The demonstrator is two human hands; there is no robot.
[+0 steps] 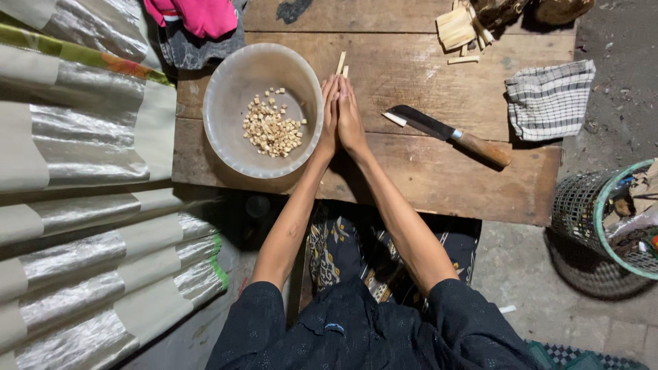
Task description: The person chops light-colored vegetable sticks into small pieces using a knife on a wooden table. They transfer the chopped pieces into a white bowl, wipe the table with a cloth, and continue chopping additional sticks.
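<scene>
Two thin pale wooden sticks (341, 64) were held upright between the palms, their upper ends protruding just beyond the fingertips and their lower lengths hidden by the hands. The left hand (330, 118) and the right hand (350, 118) were pressed flat together, palm against palm, fingers extended and closed on the sticks, above a worn wooden table (439, 185). Just beside the left hand, a round translucent plastic bowl (226, 137) was placed on the table; a heap of small pale cut pieces (272, 127) was contained in it, gathered towards the middle of its floor. To the right of the hands, near but apart from them, a knife (449, 134) with a dark blade and a brown wooden handle was laid flat on the table, the blade tip directed towards the hands; one short pale piece (394, 119) lay at the blade tip, though contact could not be determined. Farther to the right, a folded checked cloth (550, 99) was laid at the table edge. At the far edge of the table, a bundle of pale split wood strips (458, 31) was stacked. A pink garment (202, 15) was seen beyond the bowl. On the ground at the right, well apart from the table, a green-rimmed mesh basket (582, 205) was positioned, with scraps inside. On the left, silver-and-cream sheeting (75, 205) was spread.
</scene>
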